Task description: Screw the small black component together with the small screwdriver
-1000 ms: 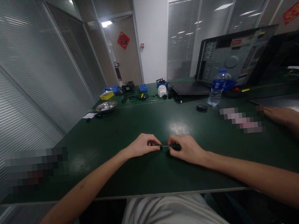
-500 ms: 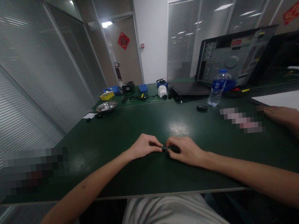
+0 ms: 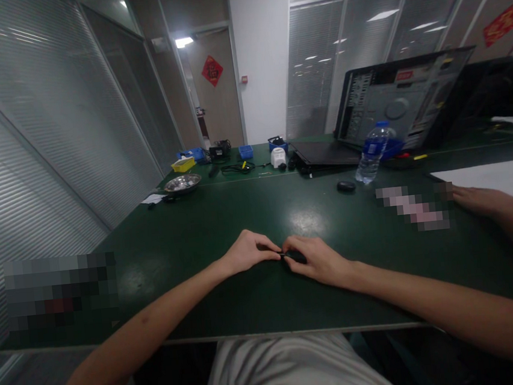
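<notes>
My left hand (image 3: 245,253) rests low over the green table (image 3: 187,223), thumb and forefinger pinched at a small dark piece (image 3: 282,255). From the other side my right hand (image 3: 320,260) pinches the same piece, its fingertips almost meeting those of the left. Only a short dark sliver with a light edge shows between the fingertips. Its kind is too small and too covered to tell, and I cannot see whether it is one part or two joined.
Beyond my hands lie a black mouse-shaped object (image 3: 345,186) and a water bottle (image 3: 371,156). A metal dish (image 3: 192,182) stands far left; a computer case (image 3: 393,103) leans far right. Another person's hand (image 3: 479,200) lies at right beside a white sheet (image 3: 500,178).
My fingertips have come slightly closer together, and less of the small piece shows between them. Both arms stay nearly where they were.
</notes>
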The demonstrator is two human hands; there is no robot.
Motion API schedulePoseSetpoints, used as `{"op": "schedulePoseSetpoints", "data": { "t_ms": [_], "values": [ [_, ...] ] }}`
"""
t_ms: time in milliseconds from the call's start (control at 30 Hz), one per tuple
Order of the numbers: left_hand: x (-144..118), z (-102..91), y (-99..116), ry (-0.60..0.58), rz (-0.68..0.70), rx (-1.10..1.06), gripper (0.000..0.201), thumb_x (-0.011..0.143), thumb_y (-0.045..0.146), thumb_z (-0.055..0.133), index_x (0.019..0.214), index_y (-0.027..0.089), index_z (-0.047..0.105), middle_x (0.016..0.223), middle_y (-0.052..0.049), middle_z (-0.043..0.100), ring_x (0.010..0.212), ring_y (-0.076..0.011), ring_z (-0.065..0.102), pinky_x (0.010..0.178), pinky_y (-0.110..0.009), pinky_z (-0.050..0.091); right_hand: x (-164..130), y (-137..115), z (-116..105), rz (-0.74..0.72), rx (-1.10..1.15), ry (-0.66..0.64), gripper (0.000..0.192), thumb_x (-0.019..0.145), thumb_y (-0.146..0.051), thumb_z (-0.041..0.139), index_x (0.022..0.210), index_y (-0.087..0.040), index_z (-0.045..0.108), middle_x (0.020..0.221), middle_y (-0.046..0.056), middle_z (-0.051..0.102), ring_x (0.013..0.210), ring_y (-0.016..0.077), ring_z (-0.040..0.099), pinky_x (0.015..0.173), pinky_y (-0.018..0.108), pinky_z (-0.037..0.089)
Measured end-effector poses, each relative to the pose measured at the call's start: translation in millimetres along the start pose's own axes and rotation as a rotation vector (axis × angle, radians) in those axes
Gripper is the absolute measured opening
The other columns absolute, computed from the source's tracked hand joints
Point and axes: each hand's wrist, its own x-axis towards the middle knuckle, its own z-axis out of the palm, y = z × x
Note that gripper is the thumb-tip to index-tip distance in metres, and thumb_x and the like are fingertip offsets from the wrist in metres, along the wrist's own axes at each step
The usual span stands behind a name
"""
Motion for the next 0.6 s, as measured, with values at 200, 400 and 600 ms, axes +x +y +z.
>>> {"op": "schedulePoseSetpoints", "data": {
  "t_ms": [200,400,600],
  "values": [
    [0,-15.5,-7,-0.027,0.113,0.065,0.022,0.085,0.035,0.080,0.099,0.018,0.082,0.099,-0.008,0.076,0.089,-0.0191,0.070,0.082,-0.027,0.051,0,0,0,0.018,-0.024,0.002,0.013,0.097,-0.029,0.057,0.108,-0.021,0.059,0.098,0.003,0.066,0.078,0.0161,0.060,0.068,0.027,0.042],
    [2,-29.8,-18,-0.090,0.127,0.071,0.023,0.086,0.037,0.079,0.100,0.019,0.082,0.097,-0.008,0.074,0.089,-0.0186,0.068,0.082,-0.027,0.049,0,1,0,0.024,-0.043,0.005,0.013,0.097,-0.028,0.057,0.107,-0.021,0.058,0.099,0.003,0.065,0.080,0.0163,0.060,0.071,0.027,0.041],
    [1,-42.0,-23,-0.134,0.071,-0.021,0.021,0.090,0.032,0.075,0.104,0.017,0.081,0.101,-0.009,0.073,0.094,-0.0191,0.068,0.085,-0.029,0.050,0,0,-1,0.033,-0.033,-0.002,0.013,0.097,-0.028,0.057,0.108,-0.021,0.058,0.097,0.002,0.065,0.078,0.0159,0.059,0.070,0.027,0.041]
  ]
}}
